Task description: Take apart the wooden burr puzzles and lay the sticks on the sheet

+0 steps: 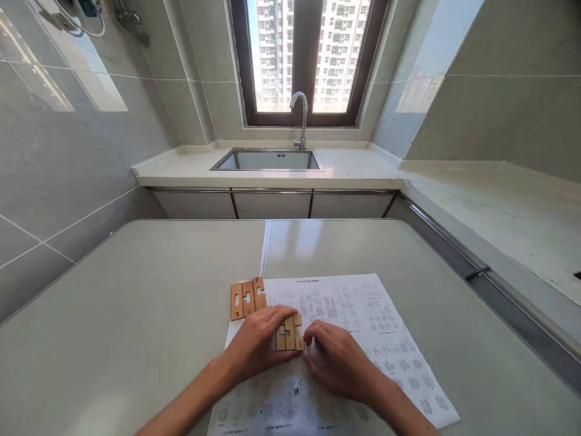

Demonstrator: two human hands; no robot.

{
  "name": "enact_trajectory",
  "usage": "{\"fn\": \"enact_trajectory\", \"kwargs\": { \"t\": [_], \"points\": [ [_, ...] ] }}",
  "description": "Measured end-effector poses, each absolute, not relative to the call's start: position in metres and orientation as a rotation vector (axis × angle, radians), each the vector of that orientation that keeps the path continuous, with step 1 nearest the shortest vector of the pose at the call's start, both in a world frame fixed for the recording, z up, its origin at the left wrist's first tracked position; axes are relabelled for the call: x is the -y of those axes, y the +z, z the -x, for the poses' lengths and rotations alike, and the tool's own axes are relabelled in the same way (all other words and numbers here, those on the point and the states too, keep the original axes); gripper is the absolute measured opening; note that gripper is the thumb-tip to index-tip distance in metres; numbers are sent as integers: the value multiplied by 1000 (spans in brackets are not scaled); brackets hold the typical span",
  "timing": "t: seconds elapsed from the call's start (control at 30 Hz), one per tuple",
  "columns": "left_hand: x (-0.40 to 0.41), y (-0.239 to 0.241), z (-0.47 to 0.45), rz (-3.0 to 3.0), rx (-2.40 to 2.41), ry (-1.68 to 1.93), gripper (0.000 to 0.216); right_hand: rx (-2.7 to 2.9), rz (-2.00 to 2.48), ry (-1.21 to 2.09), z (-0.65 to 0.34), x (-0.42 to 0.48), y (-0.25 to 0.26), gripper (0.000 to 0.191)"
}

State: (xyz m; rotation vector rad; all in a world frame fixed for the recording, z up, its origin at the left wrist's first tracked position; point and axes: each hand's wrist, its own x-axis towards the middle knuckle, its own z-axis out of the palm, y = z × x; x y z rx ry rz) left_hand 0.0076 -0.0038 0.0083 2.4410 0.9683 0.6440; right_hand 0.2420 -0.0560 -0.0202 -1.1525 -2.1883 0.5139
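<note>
The left hand (258, 340) and the right hand (338, 357) meet over a small bunch of notched wooden puzzle blocks (289, 333). The blocks stand side by side on a printed instruction sheet (376, 327), which lies flat on the tabletop (136, 315). The left grip is closed on the bunch: the fingers curl over its top and left side. The right fingertips touch the right edge of the bunch near the bottom. I cannot tell if the right grip pinches a block or just pushes on it.

Just past the left grip, up and a little to the left, three more wooden blocks (247, 298) lie in a row. They touch each other and sit half on the sheet's corner and half on the tabletop. No hand touches them.

I think the step in hand is putting the held blocks together so the notches lock, with the sheet as the guide. The puzzle looks about half built, since three blocks wait outside the grip.

The next move calls for a steady left grip so the bunch does not fall apart. The right hand would need to let go, reach past the left grip for one of the three loose blocks, and turn it so its notch faces the gap.

Far behind, a sink (272, 160) with a faucet (300, 118) sits under a window (308, 60).
</note>
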Motion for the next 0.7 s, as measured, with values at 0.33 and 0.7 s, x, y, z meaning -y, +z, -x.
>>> {"fn": "enact_trajectory", "kwargs": {
  "t": [0.33,0.7],
  "points": [
    [-50,41,-18,-2496,-1291,454,58,2139,1166,584,-244,53,-18,15],
    [-76,33,-9,-2359,-1400,415,61,2105,1141,577,-244,53,-21,15]
  ]
}}
